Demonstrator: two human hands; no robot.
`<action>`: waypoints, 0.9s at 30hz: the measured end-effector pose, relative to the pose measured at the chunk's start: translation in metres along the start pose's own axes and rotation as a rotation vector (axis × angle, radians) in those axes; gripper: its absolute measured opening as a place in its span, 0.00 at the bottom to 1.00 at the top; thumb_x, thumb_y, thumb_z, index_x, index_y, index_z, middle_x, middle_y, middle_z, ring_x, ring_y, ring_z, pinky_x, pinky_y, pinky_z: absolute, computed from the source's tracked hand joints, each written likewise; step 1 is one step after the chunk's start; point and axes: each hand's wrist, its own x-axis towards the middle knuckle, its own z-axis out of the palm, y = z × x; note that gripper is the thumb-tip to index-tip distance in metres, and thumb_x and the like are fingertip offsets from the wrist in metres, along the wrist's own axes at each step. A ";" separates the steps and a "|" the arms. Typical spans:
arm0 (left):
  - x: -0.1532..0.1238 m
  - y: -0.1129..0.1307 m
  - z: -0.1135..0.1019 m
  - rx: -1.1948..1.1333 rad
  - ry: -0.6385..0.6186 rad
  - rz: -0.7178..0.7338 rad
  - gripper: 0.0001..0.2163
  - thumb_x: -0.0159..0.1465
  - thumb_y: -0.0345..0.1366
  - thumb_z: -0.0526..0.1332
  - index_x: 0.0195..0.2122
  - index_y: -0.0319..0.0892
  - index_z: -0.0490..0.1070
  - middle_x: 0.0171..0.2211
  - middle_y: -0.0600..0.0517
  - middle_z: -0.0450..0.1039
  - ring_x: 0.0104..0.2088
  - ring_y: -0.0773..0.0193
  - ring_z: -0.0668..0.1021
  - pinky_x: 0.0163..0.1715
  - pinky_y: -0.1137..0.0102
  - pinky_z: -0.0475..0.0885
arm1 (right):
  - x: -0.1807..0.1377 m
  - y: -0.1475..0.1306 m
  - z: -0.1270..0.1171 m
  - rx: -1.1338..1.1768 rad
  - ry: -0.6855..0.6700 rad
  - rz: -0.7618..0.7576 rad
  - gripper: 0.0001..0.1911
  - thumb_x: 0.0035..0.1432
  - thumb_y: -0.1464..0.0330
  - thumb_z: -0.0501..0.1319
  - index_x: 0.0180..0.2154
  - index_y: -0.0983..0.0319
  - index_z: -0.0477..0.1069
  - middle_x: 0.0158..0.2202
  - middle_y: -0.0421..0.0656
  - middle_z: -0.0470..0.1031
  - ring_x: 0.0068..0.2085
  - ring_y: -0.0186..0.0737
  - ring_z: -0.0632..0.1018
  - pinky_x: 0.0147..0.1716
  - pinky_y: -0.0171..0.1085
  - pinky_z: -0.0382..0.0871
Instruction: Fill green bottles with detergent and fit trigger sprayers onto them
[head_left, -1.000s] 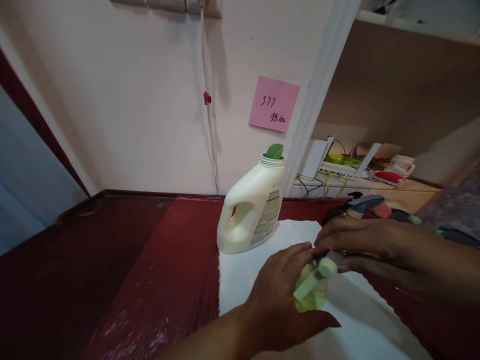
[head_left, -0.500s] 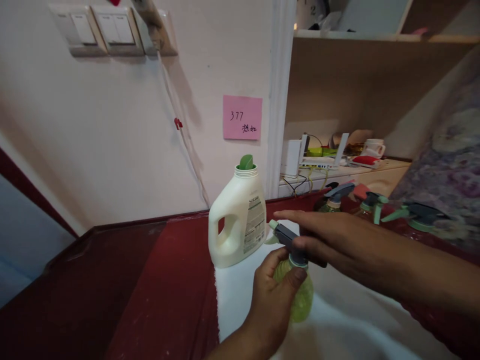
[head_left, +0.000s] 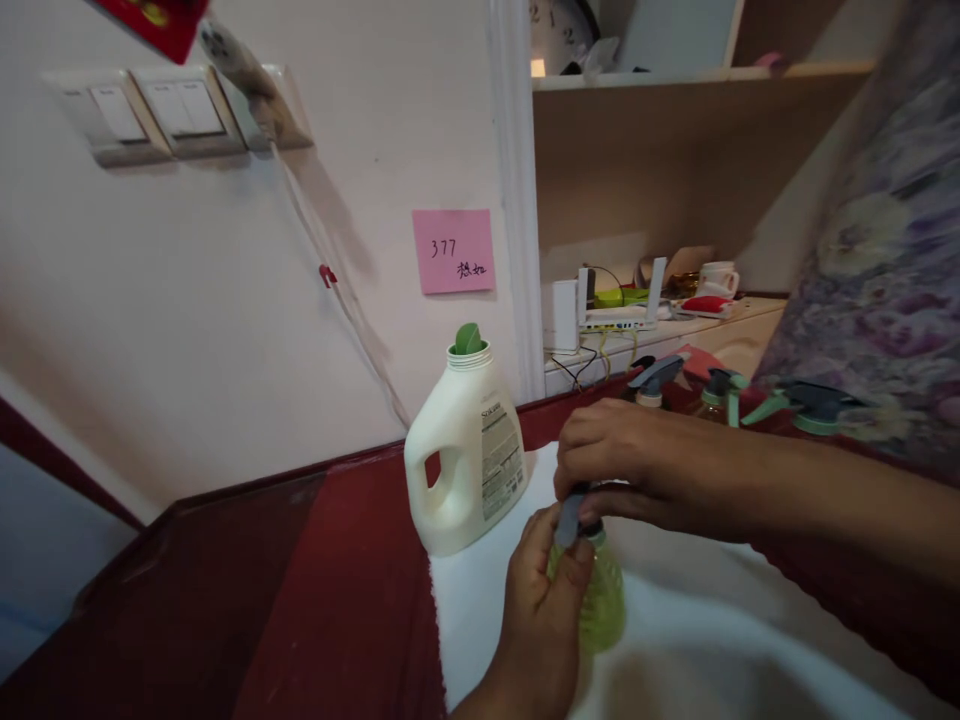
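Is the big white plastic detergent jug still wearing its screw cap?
No, the white plastic detergent jug stands with bare neck threads and only a green pour spout sticking out of its open top.

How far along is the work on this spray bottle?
Done: the jug stands uncapped on the white cloth. In hand: the left hand grips the spray bottle while the right hand covers its spray head. Left: more spray bottles wait behind.
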 end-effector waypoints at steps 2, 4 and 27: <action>-0.001 -0.001 0.001 -0.069 0.054 -0.020 0.19 0.65 0.48 0.67 0.54 0.46 0.73 0.54 0.46 0.76 0.56 0.53 0.74 0.60 0.59 0.64 | 0.002 -0.004 0.002 -0.005 0.030 0.028 0.05 0.68 0.71 0.64 0.37 0.61 0.78 0.36 0.42 0.79 0.40 0.43 0.77 0.39 0.40 0.66; -0.001 -0.003 0.002 -0.121 0.113 -0.042 0.26 0.58 0.47 0.74 0.54 0.45 0.70 0.53 0.45 0.77 0.54 0.52 0.77 0.56 0.60 0.68 | 0.002 -0.007 0.004 -0.016 0.056 0.052 0.06 0.67 0.72 0.64 0.36 0.63 0.78 0.36 0.42 0.78 0.39 0.42 0.76 0.38 0.39 0.64; 0.006 0.006 0.007 0.152 0.260 -0.040 0.22 0.49 0.36 0.76 0.44 0.43 0.72 0.43 0.50 0.80 0.46 0.55 0.78 0.50 0.64 0.69 | -0.011 -0.013 0.023 0.136 0.258 0.077 0.04 0.63 0.78 0.65 0.39 0.67 0.79 0.34 0.44 0.75 0.36 0.40 0.73 0.36 0.36 0.65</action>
